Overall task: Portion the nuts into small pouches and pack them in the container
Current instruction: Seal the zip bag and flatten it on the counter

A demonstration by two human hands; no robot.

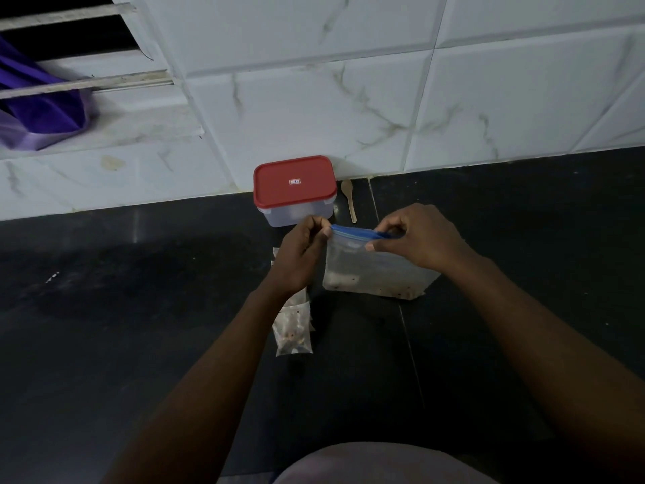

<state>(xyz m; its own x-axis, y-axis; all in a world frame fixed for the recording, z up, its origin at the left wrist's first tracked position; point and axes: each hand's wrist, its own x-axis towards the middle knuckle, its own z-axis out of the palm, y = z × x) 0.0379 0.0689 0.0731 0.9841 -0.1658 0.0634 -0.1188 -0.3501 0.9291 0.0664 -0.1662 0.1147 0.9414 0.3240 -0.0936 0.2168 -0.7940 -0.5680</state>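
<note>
A clear zip bag (370, 270) with a blue seal strip stands upright on the dark counter, a few nuts lying in its bottom. My left hand (303, 253) pinches the left end of the blue strip. My right hand (419, 239) pinches the right end of the strip between thumb and fingers. Small clear pouches (292, 331) with nuts inside lie on the counter below my left wrist, partly hidden by it. A clear container with a red lid (295, 186), lid on, stands against the wall just behind the bag.
A small wooden spoon (349, 200) lies to the right of the container by the wall. The white tiled wall (453, 99) runs along the back. A purple cloth (38, 99) hangs at a louvred window on the far left. The black counter (139, 309) spreads to both sides.
</note>
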